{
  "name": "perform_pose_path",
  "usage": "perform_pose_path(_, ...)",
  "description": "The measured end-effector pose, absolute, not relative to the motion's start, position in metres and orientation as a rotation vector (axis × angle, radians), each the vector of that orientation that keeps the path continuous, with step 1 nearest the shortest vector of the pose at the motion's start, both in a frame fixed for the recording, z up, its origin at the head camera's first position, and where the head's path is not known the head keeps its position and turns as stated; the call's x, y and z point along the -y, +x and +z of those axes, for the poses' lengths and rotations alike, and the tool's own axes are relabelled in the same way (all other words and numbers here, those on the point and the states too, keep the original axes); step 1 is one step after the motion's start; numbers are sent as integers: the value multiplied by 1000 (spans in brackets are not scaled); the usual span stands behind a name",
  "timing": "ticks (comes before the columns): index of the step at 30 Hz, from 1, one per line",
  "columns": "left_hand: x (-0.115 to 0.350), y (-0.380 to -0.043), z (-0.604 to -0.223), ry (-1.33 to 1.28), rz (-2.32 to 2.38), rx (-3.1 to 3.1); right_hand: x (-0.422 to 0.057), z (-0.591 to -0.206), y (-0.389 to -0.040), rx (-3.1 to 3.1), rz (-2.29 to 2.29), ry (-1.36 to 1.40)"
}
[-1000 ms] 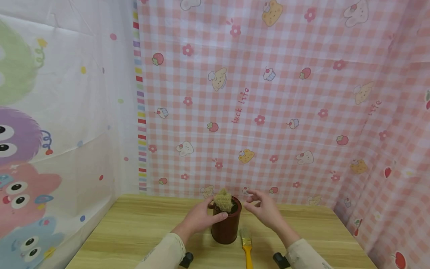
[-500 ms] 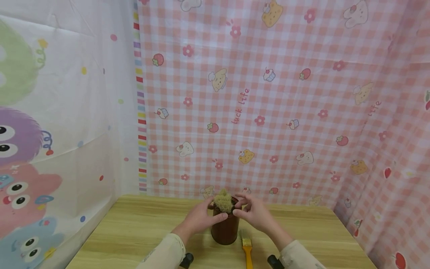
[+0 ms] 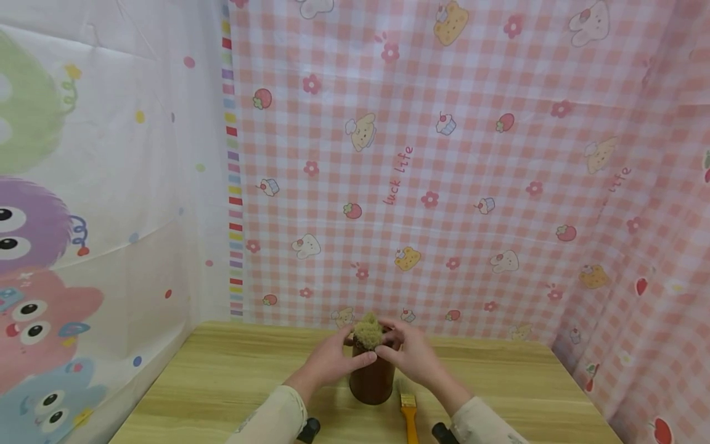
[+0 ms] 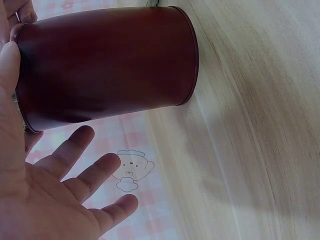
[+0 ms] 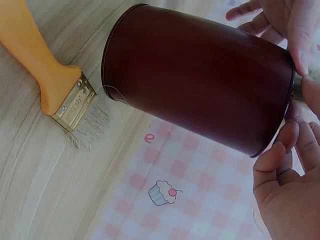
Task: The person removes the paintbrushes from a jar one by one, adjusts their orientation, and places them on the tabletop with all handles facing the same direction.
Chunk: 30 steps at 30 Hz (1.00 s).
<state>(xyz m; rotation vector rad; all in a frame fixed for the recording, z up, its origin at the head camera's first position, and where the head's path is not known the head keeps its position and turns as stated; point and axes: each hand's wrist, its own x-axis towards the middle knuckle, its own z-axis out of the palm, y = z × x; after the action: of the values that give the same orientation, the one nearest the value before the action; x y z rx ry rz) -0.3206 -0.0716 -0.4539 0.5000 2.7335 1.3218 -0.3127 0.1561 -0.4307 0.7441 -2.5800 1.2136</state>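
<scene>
Cylindrical container (image 3: 371,385): dk red-brown, smooth, w/ a soft sheen, approx straight-sided, taller than wide. Has a narrow band round each end, top & btm, visible in both wrist views. Stands upright on the table (image 3: 222,370), btm down, open at the top. In the mouth of it, a fuzzy tuft (image 3: 368,330): yellowish-tan, rough, irreg., lumpy, w/ a small peak on top. Sits left of ctr in the opening as seen in the head view, sticking up abv the rim, hidden at its lower end. In the right wrist view, mostly covered, showing just a small pale bit past the rim. Can't make out the rest of the inside.
</scene>
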Motion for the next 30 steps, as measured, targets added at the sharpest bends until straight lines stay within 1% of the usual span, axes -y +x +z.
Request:
perform_pose_path(12, 72, -324, -456, 510, 1317, -2742, -146, -437, -312, 2542, 968, 721)
perform_pose_path(30, 73, -318, -450, 517, 1339, -2713, -145, -430, -309, 2389, 984, 794)
